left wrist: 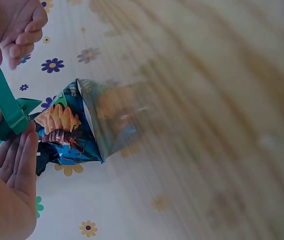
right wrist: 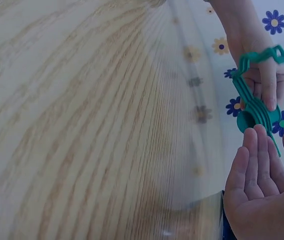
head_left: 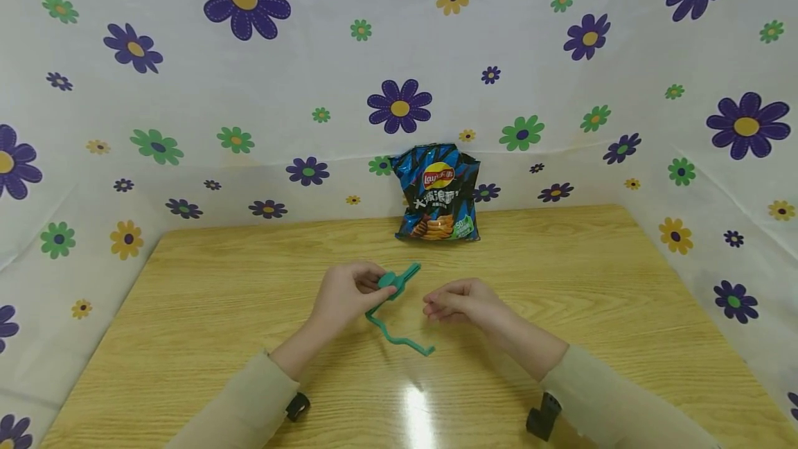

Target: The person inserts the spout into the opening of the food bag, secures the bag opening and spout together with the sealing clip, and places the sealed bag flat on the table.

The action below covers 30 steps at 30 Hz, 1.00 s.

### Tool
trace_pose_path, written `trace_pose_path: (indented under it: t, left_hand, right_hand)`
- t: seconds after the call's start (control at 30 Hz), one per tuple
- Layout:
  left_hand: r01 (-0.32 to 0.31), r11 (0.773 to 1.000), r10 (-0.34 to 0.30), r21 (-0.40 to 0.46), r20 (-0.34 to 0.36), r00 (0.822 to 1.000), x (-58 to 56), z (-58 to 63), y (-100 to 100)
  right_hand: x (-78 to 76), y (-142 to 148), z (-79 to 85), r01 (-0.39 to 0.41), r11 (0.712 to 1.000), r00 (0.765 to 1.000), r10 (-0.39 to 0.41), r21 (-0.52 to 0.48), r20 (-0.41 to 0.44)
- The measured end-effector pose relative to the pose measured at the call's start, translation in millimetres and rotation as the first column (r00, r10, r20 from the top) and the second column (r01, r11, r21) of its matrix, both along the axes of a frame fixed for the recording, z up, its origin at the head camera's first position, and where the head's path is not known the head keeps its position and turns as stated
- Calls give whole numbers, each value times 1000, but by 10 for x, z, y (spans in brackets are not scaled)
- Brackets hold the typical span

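Note:
A green plastic bag clip [head_left: 401, 281] with a round spout cap is pinched between the thumb and fingers of my left hand [head_left: 346, 291], above the middle of the table. Its long zigzag arm [head_left: 399, 340] hangs swung out, down and to the right. In the left wrist view the clip [left wrist: 7, 95] crosses the palm side of the fingers. My right hand [head_left: 467, 305] hovers just right of the clip, holding nothing. The right wrist view shows its fingers [right wrist: 251, 170] loosely extended, palm up, with the fingertips close to the clip.
A blue and black bag of potato chips [head_left: 439, 196] stands upright at the table's back edge, against a white cloth [head_left: 280, 102] printed with flowers. The wooden table [head_left: 206, 310] has a glossy top. Dark wrist mounts [head_left: 544, 418] sit under both sleeves.

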<state>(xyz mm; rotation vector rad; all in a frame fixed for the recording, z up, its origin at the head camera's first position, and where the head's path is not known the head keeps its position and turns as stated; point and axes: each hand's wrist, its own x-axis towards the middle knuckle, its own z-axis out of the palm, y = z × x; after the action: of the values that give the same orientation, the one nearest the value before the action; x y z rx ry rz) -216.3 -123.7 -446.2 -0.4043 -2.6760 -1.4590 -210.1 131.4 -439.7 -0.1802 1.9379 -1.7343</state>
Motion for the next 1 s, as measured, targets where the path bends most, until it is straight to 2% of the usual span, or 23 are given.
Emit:
trace_pose_path:
  t: [0.2,0.4,0.7,1.0]
  left_hand:
    - [39,999,-39,11,-5,999,31,0,37]
    - [65,998,-65,1,32,997,56,25,69]
    - [130,991,-130,-10,35,991,45,-9,73]
    - [145,989,-144,-4,26,989,36,-16,89]
  right_hand:
    - [-80,17,-17,66,998,998,-66,18,-2]
    - [-162,49,-87,84,996,996,-84,5,-12]
    - [-194,54,-96,138,990,990,-138,-5,18]
    - [-194,27,-59,128,992,991,-127,-23,29]
